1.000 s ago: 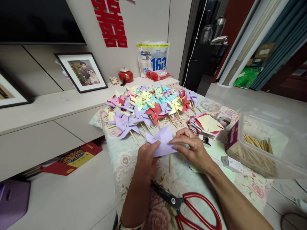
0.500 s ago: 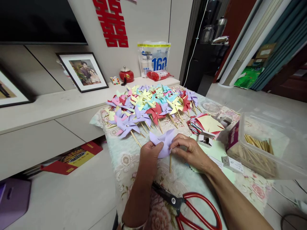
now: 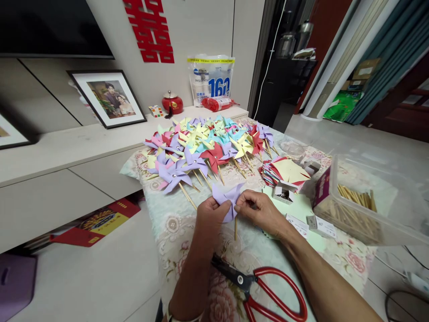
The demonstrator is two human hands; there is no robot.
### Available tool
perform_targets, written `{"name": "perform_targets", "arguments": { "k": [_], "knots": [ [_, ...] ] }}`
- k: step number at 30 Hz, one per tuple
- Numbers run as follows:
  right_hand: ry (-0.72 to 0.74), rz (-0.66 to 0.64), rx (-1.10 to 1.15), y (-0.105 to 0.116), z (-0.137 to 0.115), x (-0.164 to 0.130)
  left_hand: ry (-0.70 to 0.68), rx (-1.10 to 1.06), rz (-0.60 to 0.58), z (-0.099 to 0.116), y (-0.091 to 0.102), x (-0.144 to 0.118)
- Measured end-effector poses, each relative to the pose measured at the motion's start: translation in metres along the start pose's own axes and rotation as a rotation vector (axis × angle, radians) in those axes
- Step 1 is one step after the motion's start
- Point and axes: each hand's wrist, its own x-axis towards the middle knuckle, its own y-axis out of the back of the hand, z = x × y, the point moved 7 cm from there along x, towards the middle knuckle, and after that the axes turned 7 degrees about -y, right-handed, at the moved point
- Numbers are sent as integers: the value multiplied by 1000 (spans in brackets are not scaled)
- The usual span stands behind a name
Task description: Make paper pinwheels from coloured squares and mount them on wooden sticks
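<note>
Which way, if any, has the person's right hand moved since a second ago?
Yes: the right hand has shifted slightly leftwards, judged against the small open box, which now has a clearer gap to it.

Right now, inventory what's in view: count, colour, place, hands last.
held pinwheel: one, lilac, centre
lone stick: one, tan, below pinwheel
other pinwheels: many, mixed colours, on table
scissors: one, red-handled, near table edge
paper stack: one, yellow topmost, right of pinwheels
small boxes: at least three, white, near stack
plastic bin: one, transparent, right
loose sticks: many, tan, in bin
picture frames: two, black, on cabinet
cube: one, multicoloured, on cabinet
jar: one, red, beside cube
package: one, red, right of jar
printed bag: one, transparent, behind package
screen: one, black, upper left
wall cutout: one, red, top
curtain: one, teal, upper right
tub: one, purple, lower left
left hand: one, bare, gripping pinwheel
right hand: one, bare, gripping pinwheel
</note>
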Motion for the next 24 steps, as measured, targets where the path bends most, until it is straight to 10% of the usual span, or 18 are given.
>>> {"name": "perform_targets", "arguments": {
  "k": [24],
  "knots": [
    [-105, 101, 0, 2, 9, 2, -49, 86, -14, 0, -3, 0]
  ]
}}
